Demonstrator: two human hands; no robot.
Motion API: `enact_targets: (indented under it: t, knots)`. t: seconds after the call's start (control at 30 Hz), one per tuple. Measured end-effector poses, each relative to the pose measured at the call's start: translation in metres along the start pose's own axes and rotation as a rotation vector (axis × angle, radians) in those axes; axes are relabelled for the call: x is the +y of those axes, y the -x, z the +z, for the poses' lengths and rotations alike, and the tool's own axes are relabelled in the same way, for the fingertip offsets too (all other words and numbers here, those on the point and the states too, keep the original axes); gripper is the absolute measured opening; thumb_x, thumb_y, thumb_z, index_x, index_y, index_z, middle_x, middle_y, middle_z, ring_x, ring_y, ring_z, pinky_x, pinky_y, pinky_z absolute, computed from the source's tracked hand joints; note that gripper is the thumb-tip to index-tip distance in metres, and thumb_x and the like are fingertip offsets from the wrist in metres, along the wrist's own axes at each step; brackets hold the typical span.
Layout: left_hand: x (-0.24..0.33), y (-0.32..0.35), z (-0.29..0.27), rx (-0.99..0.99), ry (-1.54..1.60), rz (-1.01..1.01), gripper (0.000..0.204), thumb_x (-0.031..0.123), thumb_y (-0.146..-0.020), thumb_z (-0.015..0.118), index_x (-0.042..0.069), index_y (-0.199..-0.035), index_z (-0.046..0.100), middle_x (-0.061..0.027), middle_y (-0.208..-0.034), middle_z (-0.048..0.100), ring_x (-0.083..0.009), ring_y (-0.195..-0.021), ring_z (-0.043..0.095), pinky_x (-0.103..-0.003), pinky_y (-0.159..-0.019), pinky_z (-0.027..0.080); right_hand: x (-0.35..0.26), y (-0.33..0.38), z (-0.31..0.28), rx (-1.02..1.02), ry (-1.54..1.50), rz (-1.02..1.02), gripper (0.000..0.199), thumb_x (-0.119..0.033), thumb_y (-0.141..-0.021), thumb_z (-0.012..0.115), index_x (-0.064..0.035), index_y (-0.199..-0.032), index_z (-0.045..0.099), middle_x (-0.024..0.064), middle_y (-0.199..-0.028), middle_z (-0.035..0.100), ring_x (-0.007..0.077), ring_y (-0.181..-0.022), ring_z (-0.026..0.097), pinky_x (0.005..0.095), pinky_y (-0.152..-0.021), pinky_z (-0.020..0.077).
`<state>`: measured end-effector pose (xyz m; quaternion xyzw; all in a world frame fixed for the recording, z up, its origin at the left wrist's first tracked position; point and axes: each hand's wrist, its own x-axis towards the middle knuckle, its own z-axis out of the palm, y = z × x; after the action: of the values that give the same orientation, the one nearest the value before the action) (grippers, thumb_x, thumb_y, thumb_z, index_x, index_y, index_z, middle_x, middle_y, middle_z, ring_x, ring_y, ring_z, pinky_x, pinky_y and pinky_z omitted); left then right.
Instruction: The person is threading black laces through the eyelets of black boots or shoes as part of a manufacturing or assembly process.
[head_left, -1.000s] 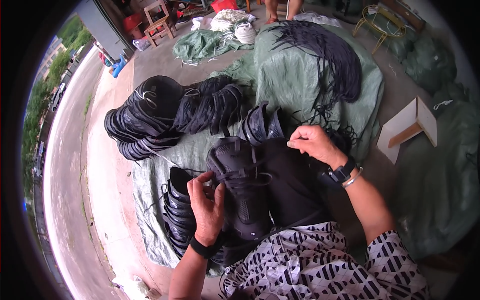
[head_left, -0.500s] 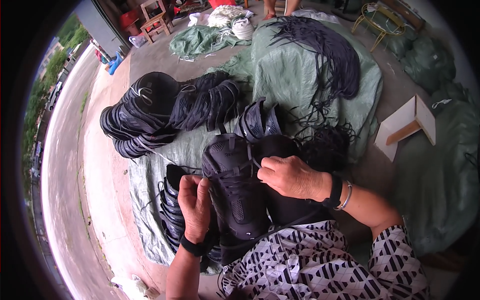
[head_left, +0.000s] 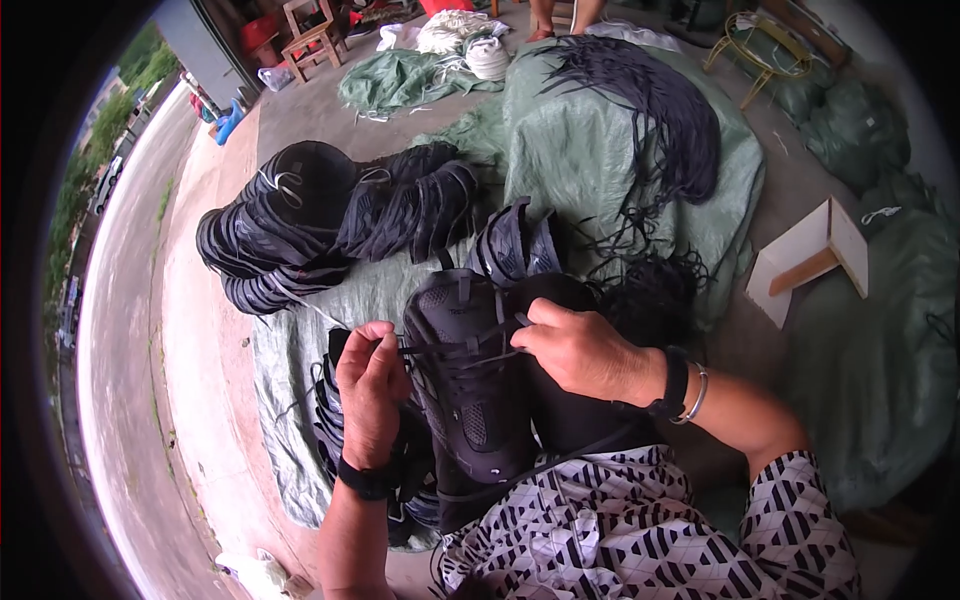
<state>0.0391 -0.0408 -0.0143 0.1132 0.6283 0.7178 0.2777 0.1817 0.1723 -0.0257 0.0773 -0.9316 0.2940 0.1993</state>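
Note:
A black shoe upper [head_left: 470, 370] with a mesh tongue and crossed laces lies on my lap, toe toward me. My left hand [head_left: 370, 385] is to its left, thumb and fingers pinched on a dark shoelace [head_left: 425, 349] that runs taut to the upper's top eyelets. On the other side, my right hand [head_left: 585, 350] is closed in a pinch on a lace by the right eyelet row. Its fingertips partly hide that lace. Beneath my left hand, several stacked uppers [head_left: 328, 400] show partly.
Bundled black uppers [head_left: 290, 215] lie on a green woven sheet [head_left: 285, 370], with two or so uppers [head_left: 512, 245] just ahead. Many dark laces [head_left: 670, 120] drape over a green-covered heap [head_left: 560, 140]. An open white box piece [head_left: 810, 260] stands right. Another person's legs [head_left: 565, 15] show at the back.
My left hand has moved left and slightly up, away from the upper, drawing the lace taut. My right hand has shifted only slightly.

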Motion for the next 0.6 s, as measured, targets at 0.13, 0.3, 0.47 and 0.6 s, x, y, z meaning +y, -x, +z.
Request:
enact_targets:
  t: [0.13, 0.3, 0.47, 0.6]
  knots:
    - [-0.004, 0.0, -0.006, -0.018, 0.053, -0.02, 0.011, 0.012, -0.093, 0.051, 0.007, -0.103, 0.052, 0.007, -0.059, 0.039, -0.0026, -0.045, 0.03, -0.019, -0.043, 0.025, -0.003, -0.007, -0.014, -0.192, -0.525, 0.333, 0.01, -0.005, -0.077, 0.069, -0.0028, -0.08, 0.06, 0.0035, -0.077, 0.053, 0.0135, -0.066, 0.056, 0.0283, -0.061, 0.0462]
    - [0.007, -0.005, -0.01, 0.009, 0.242, -0.036, 0.012, 0.013, -0.093, 0.053, 0.009, -0.103, 0.053, 0.0063, -0.058, 0.041, -0.0028, -0.045, 0.03, -0.019, -0.043, 0.026, 0.002, -0.013, -0.015, -0.398, -0.835, 0.387, 0.01, -0.009, -0.077, 0.07, -0.0018, -0.076, 0.063, 0.004, -0.07, 0.061, 0.0109, -0.065, 0.057, 0.0257, -0.062, 0.0453]
    - [0.015, -0.015, -0.043, 0.032, 0.297, 0.062, 0.009, 0.016, -0.094, 0.054, 0.01, -0.1, 0.055, 0.0061, -0.062, 0.045, -0.0018, -0.046, 0.03, -0.019, -0.044, 0.026, 0.002, -0.012, 0.001, -0.067, -0.524, 0.325, 0.01, -0.01, -0.077, 0.069, -0.0012, -0.076, 0.063, 0.0081, -0.075, 0.062, 0.0183, -0.067, 0.061, 0.0295, -0.061, 0.0467]
    - [0.021, -0.004, -0.035, 0.071, 0.25, 0.039, 0.008, 0.016, -0.094, 0.054, 0.01, -0.099, 0.055, 0.0063, -0.062, 0.044, -0.0016, -0.047, 0.029, -0.019, -0.044, 0.025, -0.011, -0.014, 0.001, -0.14, -0.224, 0.218, 0.015, -0.013, -0.077, 0.071, -0.0034, -0.085, 0.062, 0.0045, -0.071, 0.056, 0.0192, -0.063, 0.059, 0.0307, -0.057, 0.0466]
